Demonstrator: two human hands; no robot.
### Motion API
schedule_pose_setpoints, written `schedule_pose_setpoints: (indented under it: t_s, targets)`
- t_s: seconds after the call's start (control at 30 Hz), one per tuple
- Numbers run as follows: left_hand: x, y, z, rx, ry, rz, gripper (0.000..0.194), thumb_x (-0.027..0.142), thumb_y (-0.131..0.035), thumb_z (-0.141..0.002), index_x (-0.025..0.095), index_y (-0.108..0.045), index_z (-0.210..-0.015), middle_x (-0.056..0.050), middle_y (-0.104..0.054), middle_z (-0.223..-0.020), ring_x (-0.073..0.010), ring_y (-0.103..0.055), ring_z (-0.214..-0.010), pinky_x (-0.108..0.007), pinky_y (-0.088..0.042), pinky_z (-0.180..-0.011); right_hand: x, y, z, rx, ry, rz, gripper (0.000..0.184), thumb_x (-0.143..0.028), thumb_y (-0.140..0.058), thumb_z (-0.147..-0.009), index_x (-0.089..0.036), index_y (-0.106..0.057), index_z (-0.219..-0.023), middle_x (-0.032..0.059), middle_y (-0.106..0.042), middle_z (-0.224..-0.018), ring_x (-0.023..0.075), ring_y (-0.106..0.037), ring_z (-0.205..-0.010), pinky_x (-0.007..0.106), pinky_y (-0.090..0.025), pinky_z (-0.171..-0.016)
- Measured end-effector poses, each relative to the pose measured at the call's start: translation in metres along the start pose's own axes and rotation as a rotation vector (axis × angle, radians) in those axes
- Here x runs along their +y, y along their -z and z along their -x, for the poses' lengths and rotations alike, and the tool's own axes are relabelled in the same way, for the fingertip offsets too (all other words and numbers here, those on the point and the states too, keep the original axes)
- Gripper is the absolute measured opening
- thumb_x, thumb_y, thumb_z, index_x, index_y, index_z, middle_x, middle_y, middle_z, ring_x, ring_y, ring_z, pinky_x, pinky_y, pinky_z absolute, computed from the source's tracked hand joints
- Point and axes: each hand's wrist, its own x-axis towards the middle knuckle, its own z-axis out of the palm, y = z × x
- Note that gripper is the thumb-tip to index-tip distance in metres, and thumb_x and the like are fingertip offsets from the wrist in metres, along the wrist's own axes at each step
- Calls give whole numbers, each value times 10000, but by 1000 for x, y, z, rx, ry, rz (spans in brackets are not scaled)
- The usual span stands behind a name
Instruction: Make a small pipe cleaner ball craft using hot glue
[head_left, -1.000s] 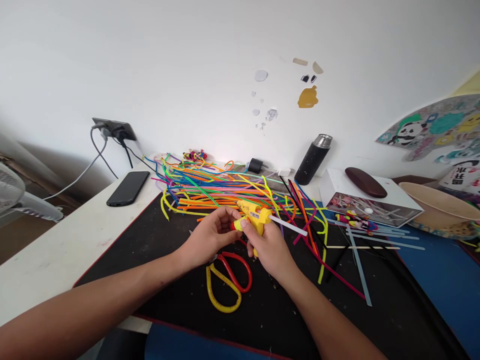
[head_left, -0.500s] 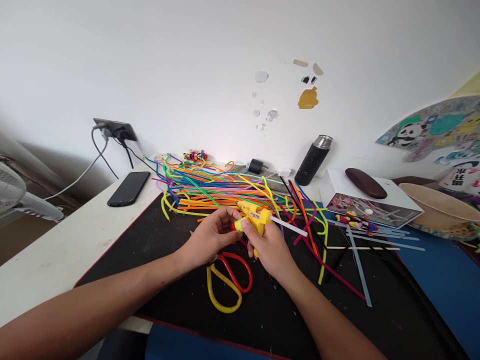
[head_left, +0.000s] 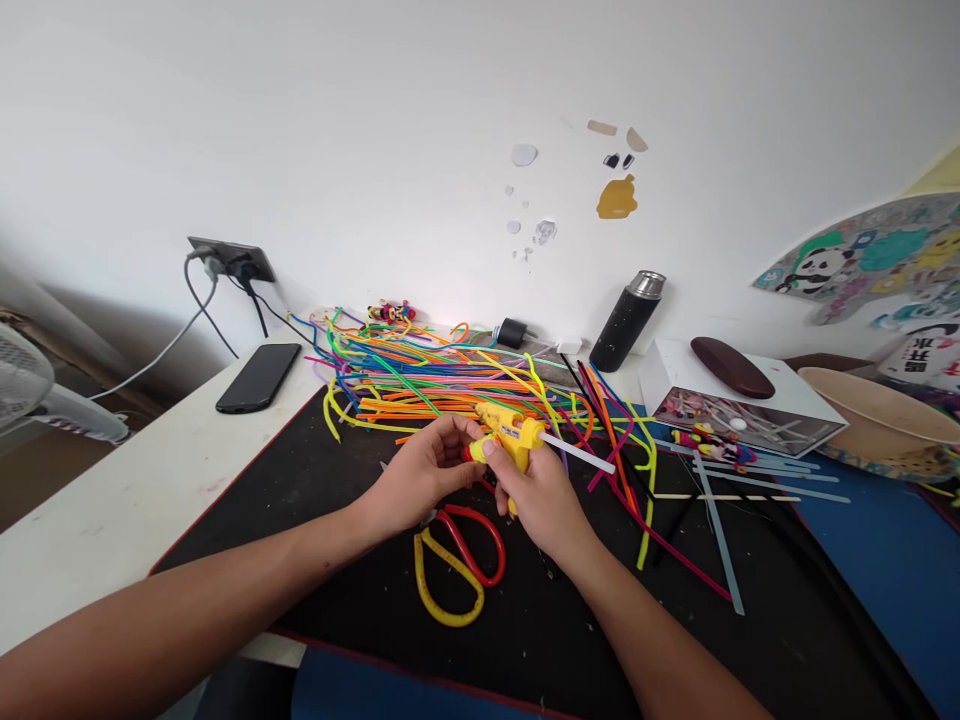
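My right hand (head_left: pixel 549 500) is wrapped round a yellow hot glue gun (head_left: pixel 519 430), with a whitish glue stick (head_left: pixel 577 453) poking out of its back end. In my left hand (head_left: pixel 420 472), finger and thumb pinch a small red and yellow piece (head_left: pixel 472 454) close under the front of the gun. Fingers hide most of that piece, and I cannot tell whether the nozzle touches it. Scissors with one red and one yellow handle (head_left: pixel 451 620) lie just below my hands on the black mat (head_left: pixel 360 590). Behind the gun spreads a heap of coloured pipe cleaners (head_left: pixel 420 372).
A phone (head_left: pixel 259 377) lies at the left, below a wall socket (head_left: pixel 231 259). A black flask (head_left: pixel 627 322) leans at the back. Farther right are a white box (head_left: pixel 795 400) with a glasses case (head_left: pixel 731 366), a small colourful figure (head_left: pixel 712 446), loose glue sticks (head_left: pixel 720 540) and a basket (head_left: pixel 885 410).
Almost nothing differs. Both hands keep their hold with the glue gun against the small piece, and the view has shifted very slightly.
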Motion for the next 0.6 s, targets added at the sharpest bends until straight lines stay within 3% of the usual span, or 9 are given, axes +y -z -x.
schedule_pose_setpoints:
  t_s: [0.33, 0.47, 0.6]
  targets:
    - [2, 0, 0, 19, -1, 22, 364, 275, -884, -775, 184, -627, -1015, -29, -695, -991, -172, -662, -905, -324, -519, -858, 3, 0, -1, 12, 0, -30, 394, -609, -649, -958, -218, -612, -934, -52, -535, -576, 130, -515, -443, 249, -387, -437]
    - [6, 0, 1, 24, 20, 26, 374, 267, -896, -756, 180, -637, -1011, -22, -697, -956, -164, -656, -866, -311, -524, -820, 2, 0, -1, 8, 1, -51, 419, -624, -658, -944, -209, -607, -914, -68, -499, -549, 120, -507, -435, 240, -387, -438]
    - [9, 1, -1, 29, 2, 59, 378, 260, -906, -732, 172, -655, -1001, -18, -688, -943, -145, -630, -788, -283, -523, -710, 1, 0, -1, -28, -30, -196, 498, -674, -689, -897, -199, -597, -1015, -81, -519, -626, 105, -518, -434, 220, -385, -406]
